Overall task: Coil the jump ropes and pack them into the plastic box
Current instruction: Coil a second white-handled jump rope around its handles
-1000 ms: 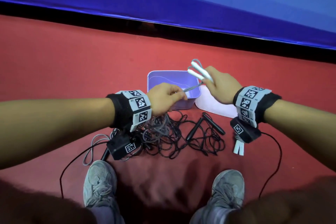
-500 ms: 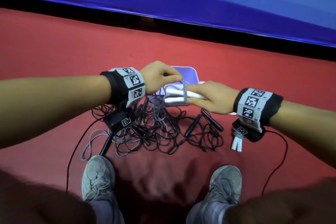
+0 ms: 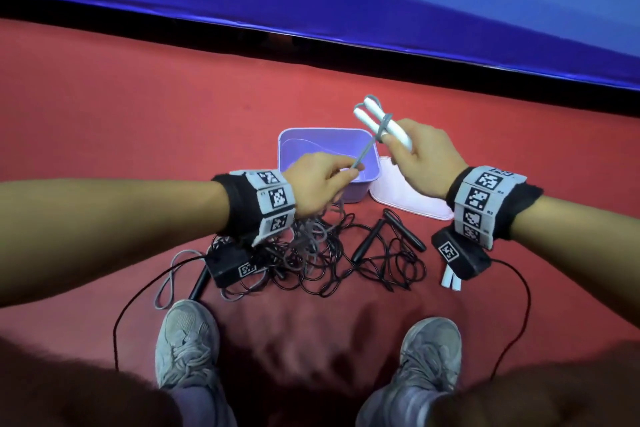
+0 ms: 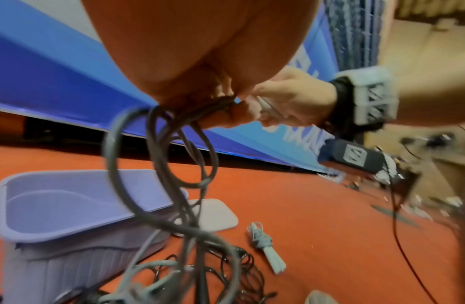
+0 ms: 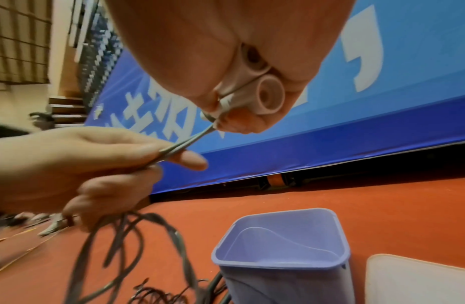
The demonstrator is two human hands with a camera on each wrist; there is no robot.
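I'm now holding the white handles [image 3: 388,126] up over the plastic box [image 3: 294,142] in my right hand [image 3: 426,159], no longer level, left hand [image 3: 322,180] pinching the grey rope [image 3: 363,156] taut below.

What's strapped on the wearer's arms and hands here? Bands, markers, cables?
Forearms are bare, with no sleeves or gloves. Left hand and right hand each have a black wristband wrapped by a ring of pale grey square tiles printed with black-and-white fiducial codes. Below each wrist hangs a black camera box carrying its own code tag, and a thin dark cable trails from it.
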